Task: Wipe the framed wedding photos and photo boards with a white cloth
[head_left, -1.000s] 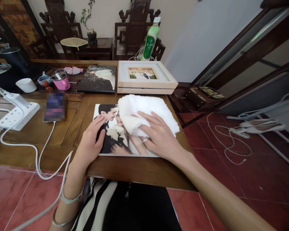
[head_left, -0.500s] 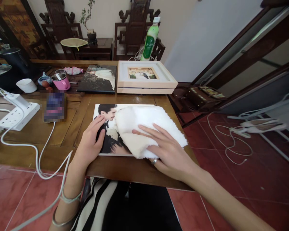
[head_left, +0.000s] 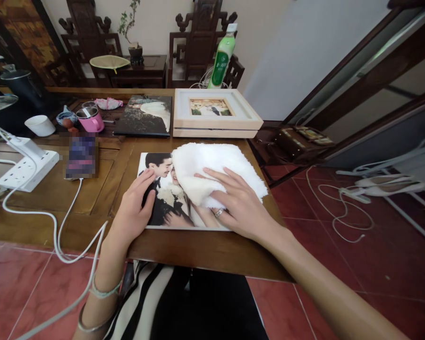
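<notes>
A large photo print of a couple (head_left: 163,208) lies flat near the front edge of the wooden table (head_left: 92,198). My left hand (head_left: 132,210) rests flat on the print's left side, fingers spread. A fluffy white cloth (head_left: 212,167) covers the right half of the print. My right hand (head_left: 239,203) presses down on the cloth's near edge, fingers stretched over it and the thumb tucked beneath it.
Behind the print lie a dark photo album (head_left: 145,115) and a white framed picture (head_left: 214,113), with a green bottle (head_left: 222,59) beyond. At left are a white power strip (head_left: 26,165) with cables, a pink mug (head_left: 88,118) and a white cup (head_left: 39,125). Cables trail on the red tiled floor at right.
My right hand pulled the cloth toward me over the print, then pushed it back away, uncovering the print's lower part. My left hand stayed put.
</notes>
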